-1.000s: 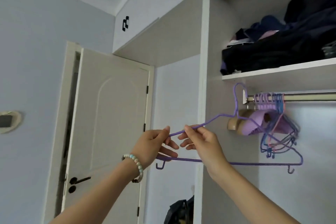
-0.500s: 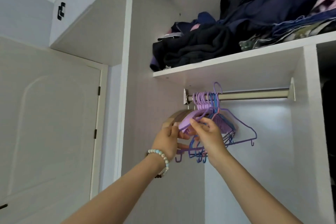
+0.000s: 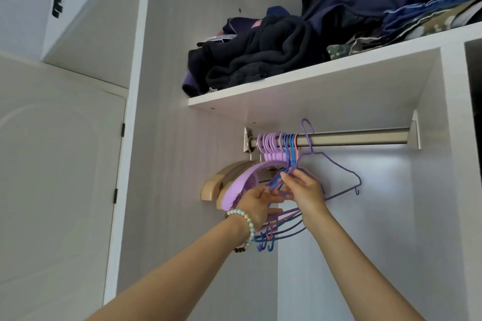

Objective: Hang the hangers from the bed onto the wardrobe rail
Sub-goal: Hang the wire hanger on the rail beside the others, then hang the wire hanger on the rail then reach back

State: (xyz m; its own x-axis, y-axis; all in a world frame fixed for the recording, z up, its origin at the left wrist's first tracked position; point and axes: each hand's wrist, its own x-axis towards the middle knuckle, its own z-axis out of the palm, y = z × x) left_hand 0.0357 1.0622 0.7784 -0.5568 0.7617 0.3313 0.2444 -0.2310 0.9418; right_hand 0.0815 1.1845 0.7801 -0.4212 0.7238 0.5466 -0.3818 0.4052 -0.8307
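Overhead, purple hanger [image 3: 336,163] at wardrobe rail [image 3: 365,138]

A steel wardrobe rail [image 3: 360,137] runs level under the shelf, fixed at both ends. A thin purple wire hanger [image 3: 336,163] has its hook over the rail, rightmost of a tight bunch at the rail's left end. It is tilted, with its right shoulder swung out. The right hand [image 3: 303,190] pinches its left shoulder. Beside it hang blue and pink wire hangers [image 3: 289,144], then lilac plastic hangers [image 3: 271,141], with wooden hangers [image 3: 216,182] nearest the wall. The left hand [image 3: 257,203] touches the bunch.
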